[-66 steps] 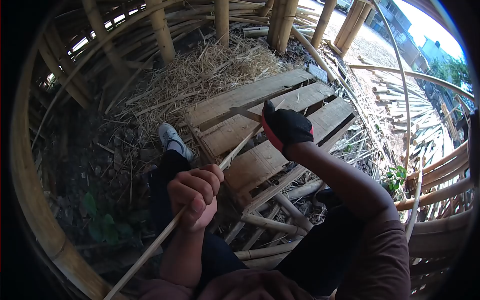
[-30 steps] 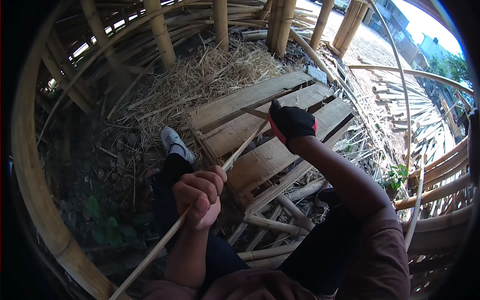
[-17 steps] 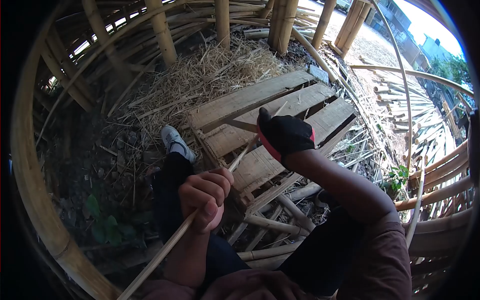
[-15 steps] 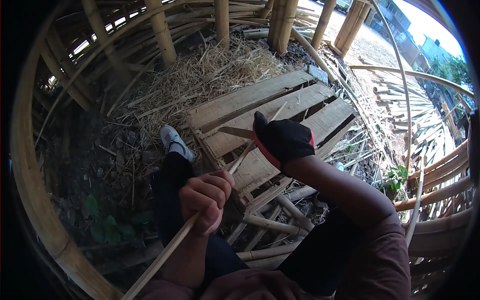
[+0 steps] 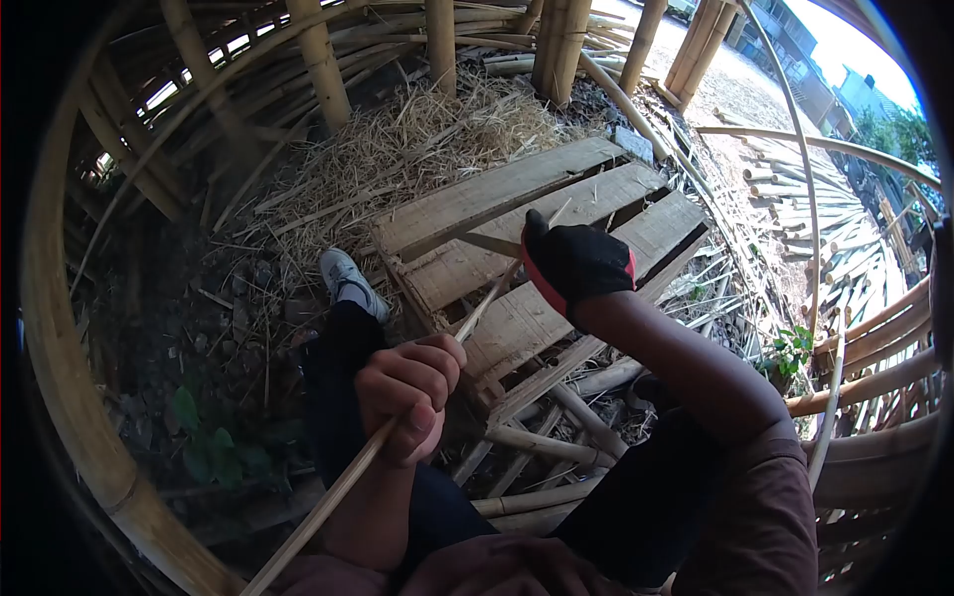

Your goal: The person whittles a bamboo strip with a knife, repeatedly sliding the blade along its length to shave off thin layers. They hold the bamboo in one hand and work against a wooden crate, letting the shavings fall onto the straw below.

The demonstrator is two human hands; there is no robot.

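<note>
My bare left hand (image 5: 409,397) is closed in a fist around a long thin bamboo strip (image 5: 328,507). The strip runs from the lower left up through the fist towards my right hand, and its far tip shows just beyond the glove. My right hand (image 5: 576,263), in a black and red glove, is closed on a knife; its flat blade (image 5: 490,244) sticks out to the left, across the strip. The glove hides the knife's handle. Both hands are above a slatted wooden pallet (image 5: 517,323).
Bamboo shavings (image 5: 437,139) lie heaped behind the pallet. Upright bamboo posts (image 5: 441,50) stand at the back, and a thick bamboo pole (image 5: 75,397) curves along the left. Cut bamboo poles (image 5: 835,219) are stacked outside at right. My shoe (image 5: 350,281) rests left of the pallet.
My right hand with the knife has moved slightly right and away from my left hand, along the strip. My left hand has barely moved.
</note>
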